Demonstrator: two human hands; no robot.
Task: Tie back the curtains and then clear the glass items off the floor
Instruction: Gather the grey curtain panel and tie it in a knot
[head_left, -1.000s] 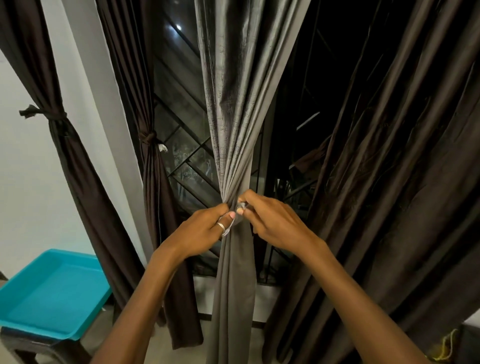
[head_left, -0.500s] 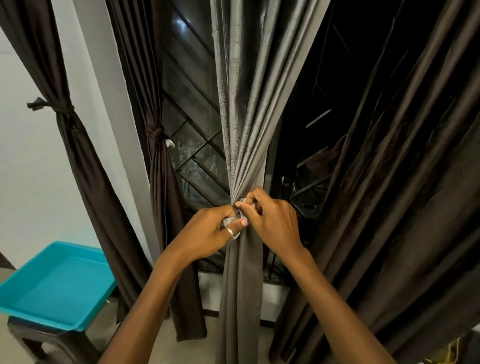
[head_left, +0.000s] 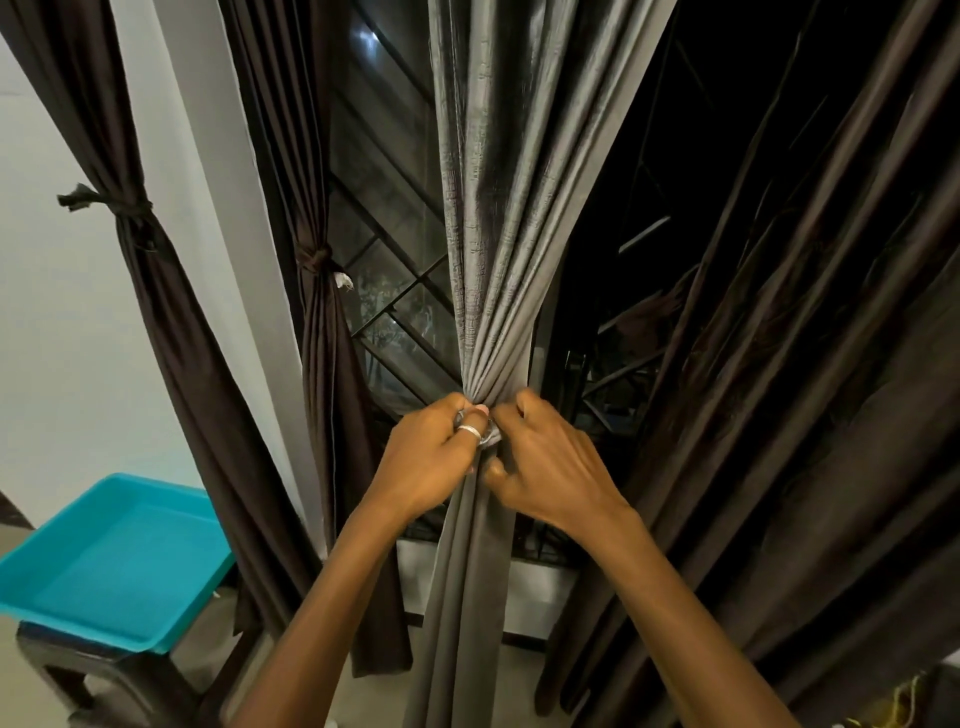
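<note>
Grey curtain (head_left: 498, 234) | gathered between hands | left hand (head_left: 431, 462), right hand (head_left: 550, 467) pinching its tie

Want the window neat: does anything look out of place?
The wide brown curtain on the right hangs loose and untied, though the far-left curtain and the second curtain are tied. A small white scrap sticks out at the second curtain's knot. The left hand and right hand grip the tie on the grey curtain.
</note>
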